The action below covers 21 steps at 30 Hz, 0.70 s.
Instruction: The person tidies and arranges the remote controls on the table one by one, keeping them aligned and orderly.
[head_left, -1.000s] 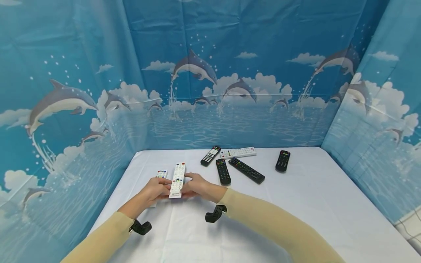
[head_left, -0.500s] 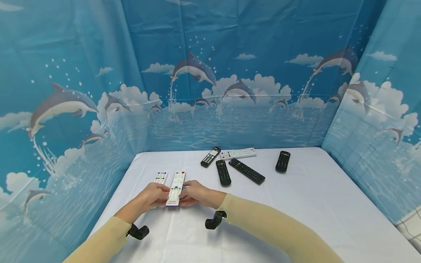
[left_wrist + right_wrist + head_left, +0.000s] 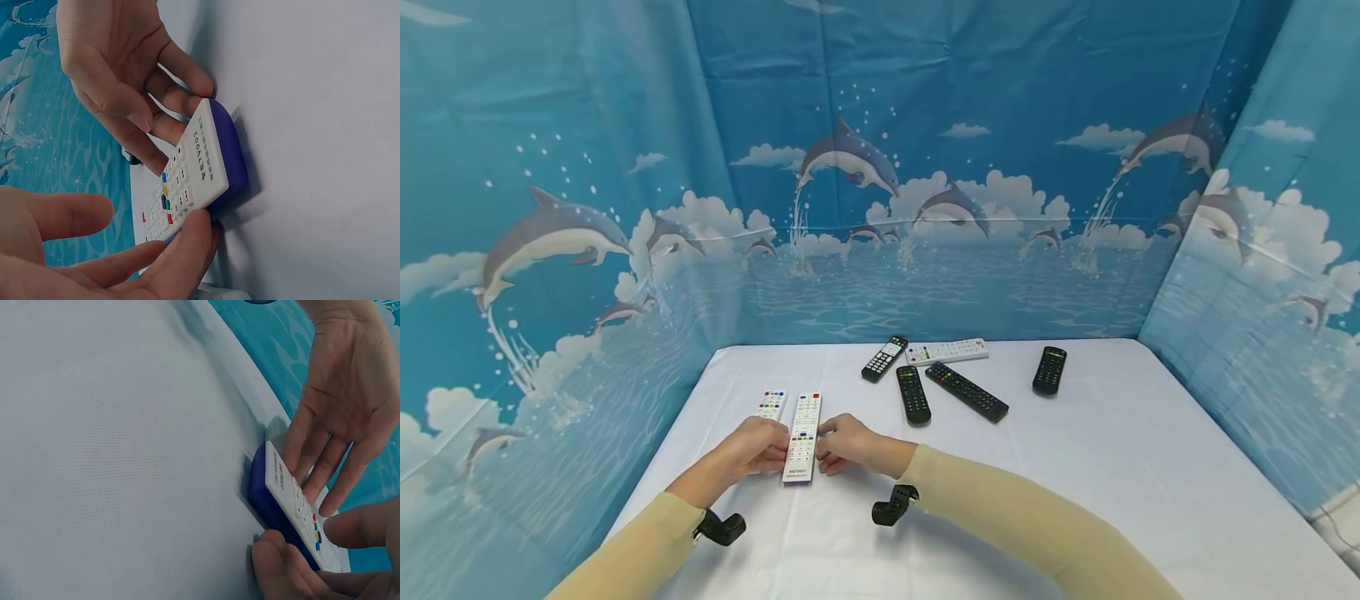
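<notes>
Lowering the white remote (image 3: 802, 437) is what you have just done: one second ago you held it tilted up above the cloth, and now it lies flat on the white tablecloth (image 3: 1075, 467), parallel to the second white remote (image 3: 771, 404) that sits just to its left. From the wrist views you can see that its dark blue back rests on the cloth and the buttons face up.

Your left hand (image 3: 758, 448) and your right hand (image 3: 848, 442) are close together, one on each long side of the remote. The fingertips (image 3: 187, 244) of the left hand touch its edge, and the right hand touches the other edge with relaxed, nearly straight fingers (image 3: 275, 559). I judge this more as a light contact to line it up than a real grip.

Farther back on the table the other remotes have not moved: three black ones (image 3: 913, 393) and a white one (image 3: 946, 351) in a group, and one black remote (image 3: 1048, 370) alone to the right.

So the placing looks nearly finished; only the release seems to remain.
</notes>
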Each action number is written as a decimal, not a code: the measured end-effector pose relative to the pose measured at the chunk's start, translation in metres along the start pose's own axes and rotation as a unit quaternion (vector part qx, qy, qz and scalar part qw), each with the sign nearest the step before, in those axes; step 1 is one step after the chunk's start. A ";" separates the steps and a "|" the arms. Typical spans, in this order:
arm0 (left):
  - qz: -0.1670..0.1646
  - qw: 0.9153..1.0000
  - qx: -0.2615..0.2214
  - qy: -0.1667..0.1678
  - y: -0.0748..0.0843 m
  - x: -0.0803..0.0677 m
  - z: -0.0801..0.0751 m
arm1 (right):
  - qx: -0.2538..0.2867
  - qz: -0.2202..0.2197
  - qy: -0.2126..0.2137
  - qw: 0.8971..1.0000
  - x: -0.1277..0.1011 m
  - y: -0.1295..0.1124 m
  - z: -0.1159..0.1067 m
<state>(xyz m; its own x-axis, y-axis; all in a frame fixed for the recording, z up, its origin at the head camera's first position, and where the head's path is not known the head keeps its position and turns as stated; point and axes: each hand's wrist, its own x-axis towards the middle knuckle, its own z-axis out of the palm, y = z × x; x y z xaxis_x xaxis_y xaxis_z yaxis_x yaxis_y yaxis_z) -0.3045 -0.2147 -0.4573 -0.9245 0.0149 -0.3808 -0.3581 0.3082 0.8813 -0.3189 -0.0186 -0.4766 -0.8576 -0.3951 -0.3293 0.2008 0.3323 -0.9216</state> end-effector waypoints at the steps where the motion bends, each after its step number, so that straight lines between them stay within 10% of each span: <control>1: 0.001 1.000 -0.004 0.003 0.001 0.001 0.001 | 0.003 -0.002 -0.002 1.000 0.000 0.001 0.000; 21: -0.009 0.999 -0.028 0.020 0.004 0.006 0.004 | 0.062 0.009 -0.015 0.998 0.001 0.004 -0.003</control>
<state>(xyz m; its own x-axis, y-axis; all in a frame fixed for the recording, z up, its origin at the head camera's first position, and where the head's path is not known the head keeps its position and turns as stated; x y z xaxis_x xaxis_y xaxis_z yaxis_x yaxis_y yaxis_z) -0.3107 -0.2091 -0.4572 -0.9221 -0.0287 -0.3860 -0.3802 0.2537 0.8894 -0.3204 -0.0154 -0.4805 -0.8395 -0.4152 -0.3505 0.2748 0.2321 -0.9331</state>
